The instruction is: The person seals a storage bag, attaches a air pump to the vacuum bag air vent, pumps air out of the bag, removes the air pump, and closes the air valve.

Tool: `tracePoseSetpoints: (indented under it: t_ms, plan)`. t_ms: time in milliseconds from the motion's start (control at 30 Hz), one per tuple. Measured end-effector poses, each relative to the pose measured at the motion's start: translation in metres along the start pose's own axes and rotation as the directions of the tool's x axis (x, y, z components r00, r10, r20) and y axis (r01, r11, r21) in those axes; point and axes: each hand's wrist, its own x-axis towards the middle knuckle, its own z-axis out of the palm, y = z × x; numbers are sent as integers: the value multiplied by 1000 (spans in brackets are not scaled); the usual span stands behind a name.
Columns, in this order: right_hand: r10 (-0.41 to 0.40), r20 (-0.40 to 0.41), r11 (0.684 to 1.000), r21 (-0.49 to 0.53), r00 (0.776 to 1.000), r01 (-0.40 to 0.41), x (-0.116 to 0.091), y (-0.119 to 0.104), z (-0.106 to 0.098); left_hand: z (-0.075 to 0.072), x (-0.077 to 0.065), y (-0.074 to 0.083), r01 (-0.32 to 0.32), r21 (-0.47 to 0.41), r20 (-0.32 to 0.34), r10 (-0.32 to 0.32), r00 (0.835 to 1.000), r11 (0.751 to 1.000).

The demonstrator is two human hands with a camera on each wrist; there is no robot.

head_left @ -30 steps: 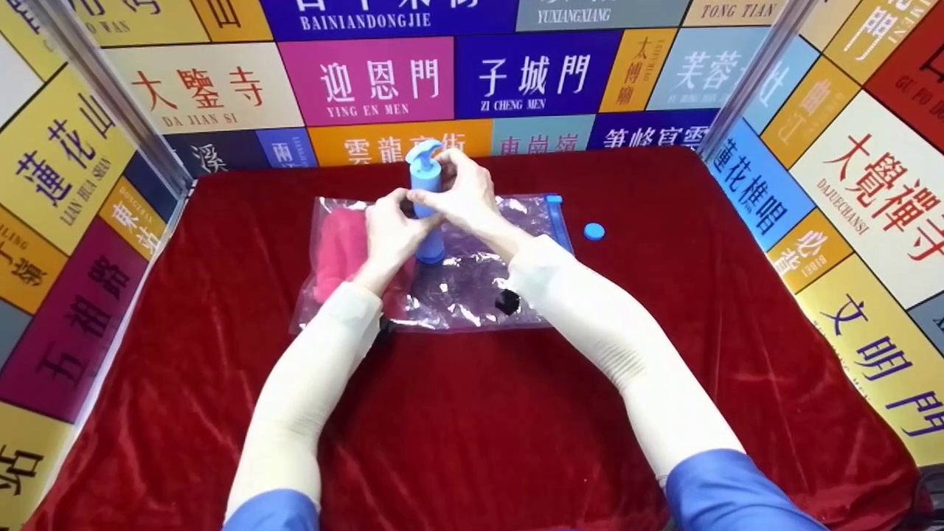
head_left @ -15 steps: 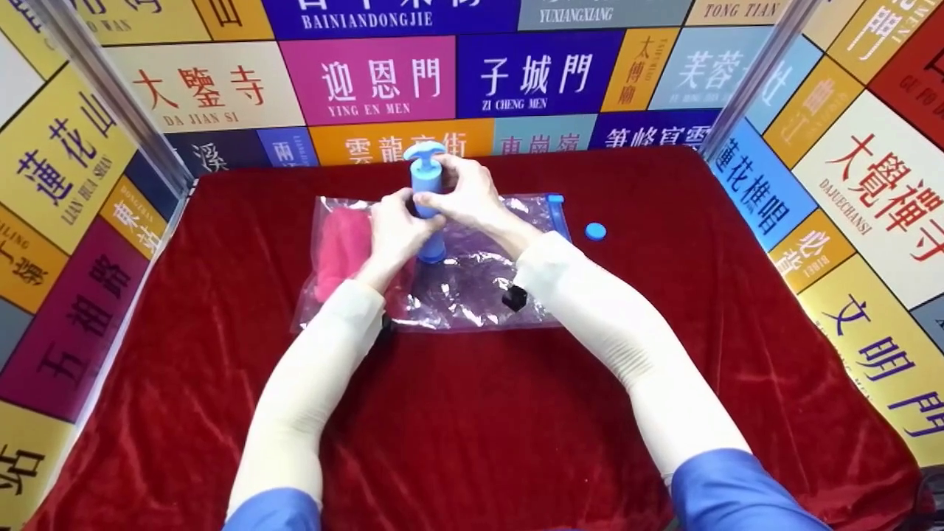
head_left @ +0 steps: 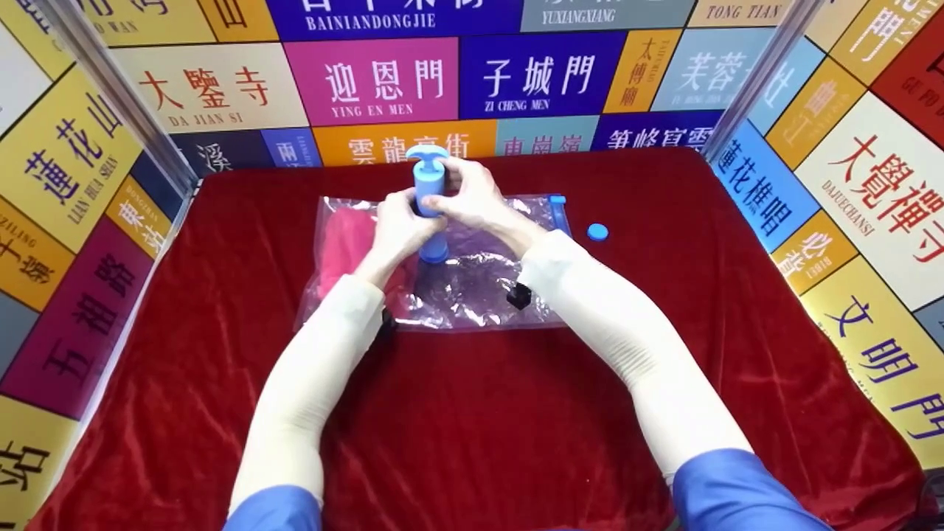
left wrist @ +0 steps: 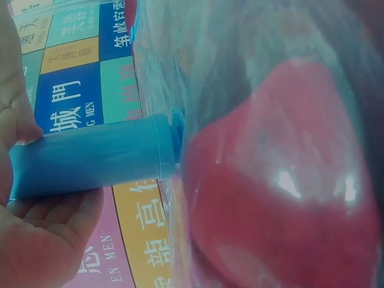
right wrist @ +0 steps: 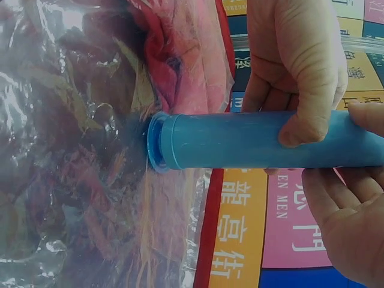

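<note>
A blue hand pump [head_left: 429, 184] stands upright on a clear plastic bag [head_left: 479, 310], its T-shaped handle [head_left: 427, 151] at the top. My left hand [head_left: 397, 227] grips the barrel around its middle. Just above, my right hand [head_left: 476, 195] holds the upper barrel between thumb and fingers. In the right wrist view the barrel's lower end meets a round blue valve [right wrist: 157, 142] on the bag. Folded pink cloth [head_left: 345, 243] lies inside the bag's left part, seen close through the plastic in the left wrist view.
A round blue cap [head_left: 597, 231] lies on the red velvet cloth [head_left: 487, 413], right of the bag. A blue slider [head_left: 557, 200] sits at the bag's right edge. Panels with printed characters [head_left: 369, 81] stand around the table's back and sides.
The pump's handle has turned from slanting to lying crosswise. Both hands keep hold of the barrel, and the right one has shifted slightly down and to the right.
</note>
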Motion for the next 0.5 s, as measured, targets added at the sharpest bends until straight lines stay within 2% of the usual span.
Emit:
tracePoseSetpoints:
  t_ms: [233,500]
  plan:
    - [1,-27,999,-48,1000,-2,-1,2,0,4,-1,0,11,-53,-3,-12,1000,999]
    - [5,-129,993,-114,992,-20,-3,-3,6,3,-2,-1,17,-20,-29,-17,999,1000]
